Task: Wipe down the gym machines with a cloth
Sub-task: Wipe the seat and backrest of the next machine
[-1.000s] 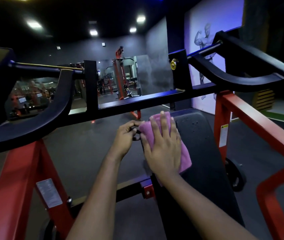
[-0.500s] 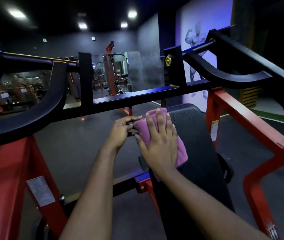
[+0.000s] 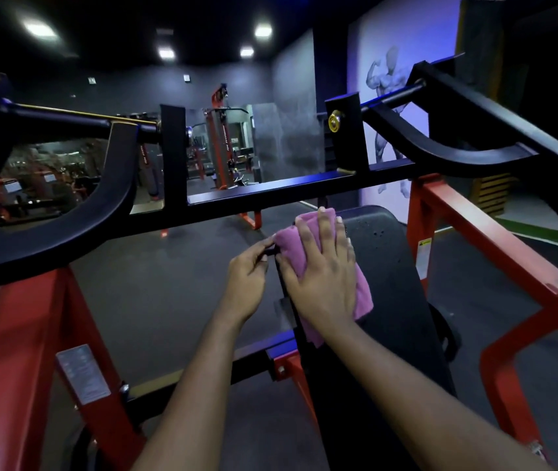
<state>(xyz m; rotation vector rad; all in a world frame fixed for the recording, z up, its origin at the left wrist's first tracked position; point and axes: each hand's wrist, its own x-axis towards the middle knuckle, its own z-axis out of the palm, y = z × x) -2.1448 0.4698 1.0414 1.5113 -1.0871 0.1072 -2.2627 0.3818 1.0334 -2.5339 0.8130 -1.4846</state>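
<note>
Cloth [image 3: 292, 244], pink and folded, lies at the upper left edge of the black bench pad [image 3: 400, 283], pressed under the flat right hand [image 3: 321, 280]. Left hand [image 3: 247, 283] pinches at its corner, whether cloth or pad is unclear. It has barely shifted in the last second, so wiping here seems unfinished.

Ceiling black, four bright square ceiling lights [image 3: 263, 30] in loose cluster. Back wall [image 3: 128, 86] dark grey, two small pale wall plates [image 3: 186, 77] high up. Right wall lit violet-blue, bearing mural [image 3: 388, 83] of muscular figure flexing raised arm; lower part hidden. Floor [image 3: 168, 283] dark grey, matte, faintly speckled. Far right: green floor strip [image 3: 536, 229] edged by white line. Above it, yellow slatted panel [image 3: 495, 192] against wall. Far left: reflective pane [image 3: 49, 175], mirror or window unclear, showing reddish shapes and small screens.
</note>
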